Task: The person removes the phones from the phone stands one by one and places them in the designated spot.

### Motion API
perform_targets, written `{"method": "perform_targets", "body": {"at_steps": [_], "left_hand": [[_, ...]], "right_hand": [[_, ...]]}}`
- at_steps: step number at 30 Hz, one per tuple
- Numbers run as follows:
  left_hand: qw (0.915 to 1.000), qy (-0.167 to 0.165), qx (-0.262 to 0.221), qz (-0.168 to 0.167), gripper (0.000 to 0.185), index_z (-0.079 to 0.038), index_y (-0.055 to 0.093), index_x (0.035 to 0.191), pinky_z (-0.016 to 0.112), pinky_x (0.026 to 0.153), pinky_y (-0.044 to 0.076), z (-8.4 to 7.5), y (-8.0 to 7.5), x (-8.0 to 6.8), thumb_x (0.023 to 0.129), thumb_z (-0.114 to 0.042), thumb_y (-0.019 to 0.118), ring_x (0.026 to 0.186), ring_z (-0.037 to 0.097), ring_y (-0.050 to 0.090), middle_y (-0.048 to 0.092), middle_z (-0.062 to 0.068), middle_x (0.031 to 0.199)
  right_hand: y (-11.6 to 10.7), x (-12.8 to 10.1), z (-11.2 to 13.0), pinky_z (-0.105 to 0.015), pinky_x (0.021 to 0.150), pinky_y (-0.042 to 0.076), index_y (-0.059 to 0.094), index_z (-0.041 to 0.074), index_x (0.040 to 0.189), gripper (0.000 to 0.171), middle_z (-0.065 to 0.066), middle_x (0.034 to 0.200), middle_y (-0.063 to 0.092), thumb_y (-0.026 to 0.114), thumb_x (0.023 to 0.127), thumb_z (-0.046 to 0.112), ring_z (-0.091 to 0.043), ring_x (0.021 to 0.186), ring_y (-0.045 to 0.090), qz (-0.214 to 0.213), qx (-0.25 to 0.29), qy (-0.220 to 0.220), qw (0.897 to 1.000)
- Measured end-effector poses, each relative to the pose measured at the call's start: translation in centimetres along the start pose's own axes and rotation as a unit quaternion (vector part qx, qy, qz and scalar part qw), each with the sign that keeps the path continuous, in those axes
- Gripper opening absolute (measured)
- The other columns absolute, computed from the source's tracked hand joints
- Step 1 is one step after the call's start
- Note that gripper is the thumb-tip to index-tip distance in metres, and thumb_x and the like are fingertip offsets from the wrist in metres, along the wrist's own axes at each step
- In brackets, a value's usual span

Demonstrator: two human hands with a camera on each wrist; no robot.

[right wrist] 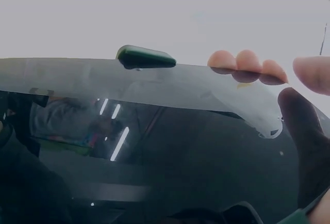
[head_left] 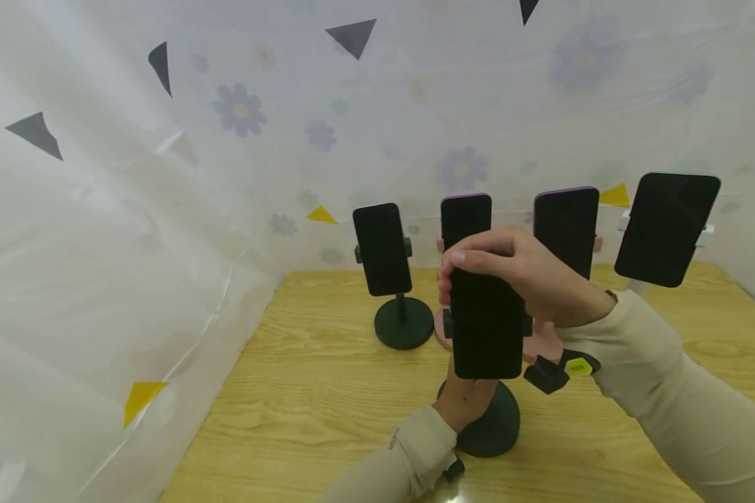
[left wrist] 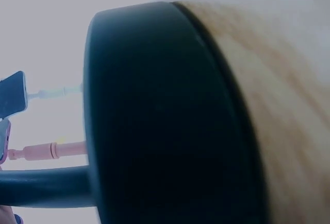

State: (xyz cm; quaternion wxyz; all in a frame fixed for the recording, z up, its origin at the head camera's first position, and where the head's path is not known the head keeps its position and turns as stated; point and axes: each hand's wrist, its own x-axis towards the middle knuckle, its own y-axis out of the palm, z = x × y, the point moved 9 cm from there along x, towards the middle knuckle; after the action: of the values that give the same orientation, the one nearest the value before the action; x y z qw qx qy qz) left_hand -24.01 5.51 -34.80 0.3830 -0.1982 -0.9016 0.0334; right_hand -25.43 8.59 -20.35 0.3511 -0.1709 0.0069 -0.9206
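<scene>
Fingers (head_left: 472, 262) of right hand (head_left: 528, 279) curled round top of phone (head_left: 487, 328), clamped upright on front stand. Left hand (head_left: 468, 402) steadies base (head_left: 497, 426), grip hidden. Step: seating or lifting phone. Next: straight pull, base pinned.

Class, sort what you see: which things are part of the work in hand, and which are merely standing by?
In hand:
right hand gripping the near phone
left hand at its black stand

Standing by:
four other phones on stands, e.g.
table
</scene>
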Motion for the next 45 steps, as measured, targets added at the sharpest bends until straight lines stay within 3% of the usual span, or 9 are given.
{"method": "perform_targets", "body": {"at_steps": [3, 7, 14, 17, 25, 32, 35, 39, 45], "left_hand": [[0.9991, -0.005, 0.042, 0.007, 0.01, 0.001, 0.052, 0.099, 0.015, 0.079, 0.042, -0.3, 0.1, -0.2, 0.104, -0.005, 0.046, 0.078, 0.013, 0.048, 0.052, 0.016, 0.083], [0.9985, -0.006, 0.054, 0.007, 0.006, 0.0, 0.052, 0.098, 0.016, 0.077, 0.043, -0.2, 0.3, -0.2, 0.102, 0.0, 0.048, 0.076, 0.015, 0.049, 0.052, 0.015, 0.082], [0.9988, 0.012, 0.047, -0.011, 0.012, -0.001, 0.052, 0.092, 0.016, 0.075, 0.043, 2.7, 0.6, -0.9, 0.103, -0.005, 0.049, 0.073, 0.014, 0.048, 0.05, 0.013, 0.078], [0.9982, 0.019, 0.055, -0.015, 0.017, -0.003, 0.051, 0.086, 0.015, 0.071, 0.041, 2.9, 0.5, -1.1, 0.103, -0.008, 0.05, 0.068, 0.01, 0.044, 0.048, 0.01, 0.073], [0.9992, 0.024, 0.025, -0.017, 0.013, 0.0, 0.05, 0.086, 0.018, 0.072, 0.04, -0.3, -0.1, -0.5, 0.099, 0.003, 0.052, 0.07, 0.012, 0.043, 0.047, 0.015, 0.073], [0.9994, 0.024, 0.0, -0.026, 0.012, 0.001, 0.053, 0.091, 0.017, 0.074, 0.044, 3.3, 0.5, -1.3, 0.102, -0.004, 0.051, 0.073, 0.013, 0.046, 0.052, 0.017, 0.078], [0.9991, 0.022, 0.027, -0.024, 0.014, -0.001, 0.051, 0.088, 0.017, 0.072, 0.042, 2.9, 0.7, -1.2, 0.101, -0.001, 0.05, 0.07, 0.013, 0.045, 0.049, 0.014, 0.075], [0.9978, 0.026, 0.058, -0.019, 0.015, -0.002, 0.05, 0.088, 0.016, 0.071, 0.041, 1.1, 0.5, -0.8, 0.103, -0.002, 0.047, 0.068, 0.011, 0.043, 0.047, 0.013, 0.073], [0.9935, 0.07, 0.083, -0.036, 0.021, 0.0, 0.053, 0.089, 0.017, 0.071, 0.043, -1.1, -0.1, -0.5, 0.104, -0.011, 0.047, 0.068, 0.014, 0.045, 0.05, 0.013, 0.072]], "right_hand": [[0.0, -0.1, 0.2, -0.04, 0.084, 0.059, 0.069, 0.005, 0.104, 0.024, -0.006, 0.092, 0.072, 0.046, 0.105, 0.011, -0.026, 0.086, 0.07, -0.001, 0.001, -0.003, 1.0], [-0.1, -0.2, 0.5, -0.04, 0.083, 0.059, 0.069, 0.004, 0.104, 0.024, -0.007, 0.092, 0.072, 0.046, 0.105, 0.011, -0.026, 0.086, 0.07, -0.006, -0.006, -0.008, 1.0], [0.2, -0.1, 0.4, -0.041, 0.085, 0.059, 0.069, 0.004, 0.106, 0.024, -0.007, 0.093, 0.072, 0.046, 0.105, 0.012, -0.027, 0.088, 0.071, 0.001, -0.016, -0.003, 1.0], [0.4, 0.0, 0.1, -0.041, 0.088, 0.058, 0.067, 0.004, 0.11, 0.024, -0.008, 0.098, 0.072, 0.045, 0.105, 0.013, -0.027, 0.092, 0.07, 0.017, -0.017, 0.001, 1.0], [0.9, -0.6, -0.2, -0.041, 0.096, 0.054, 0.059, 0.006, 0.128, 0.034, -0.008, 0.118, 0.069, 0.034, 0.106, 0.009, -0.024, 0.11, 0.066, 0.093, 0.053, -0.015, 0.994], [1.1, -1.0, -0.6, -0.043, 0.103, 0.049, 0.049, 0.004, 0.138, 0.037, -0.01, 0.129, 0.063, 0.039, 0.104, 0.017, -0.026, 0.123, 0.059, 0.153, 0.092, -0.023, 0.984], [1.2, -1.1, -0.4, -0.042, 0.104, 0.048, 0.046, 0.002, 0.14, 0.04, -0.011, 0.131, 0.062, 0.044, 0.104, 0.019, -0.027, 0.124, 0.058, 0.177, 0.103, -0.041, 0.978], [1.2, -1.1, -0.4, -0.042, 0.105, 0.048, 0.046, 0.002, 0.14, 0.04, -0.009, 0.131, 0.061, 0.046, 0.104, 0.019, -0.027, 0.124, 0.058, 0.191, 0.103, -0.053, 0.975], [1.5, -1.1, -0.6, -0.044, 0.106, 0.047, 0.045, 0.001, 0.141, 0.041, -0.01, 0.131, 0.061, 0.046, 0.102, 0.014, -0.027, 0.124, 0.058, 0.204, 0.123, -0.052, 0.97]]}}
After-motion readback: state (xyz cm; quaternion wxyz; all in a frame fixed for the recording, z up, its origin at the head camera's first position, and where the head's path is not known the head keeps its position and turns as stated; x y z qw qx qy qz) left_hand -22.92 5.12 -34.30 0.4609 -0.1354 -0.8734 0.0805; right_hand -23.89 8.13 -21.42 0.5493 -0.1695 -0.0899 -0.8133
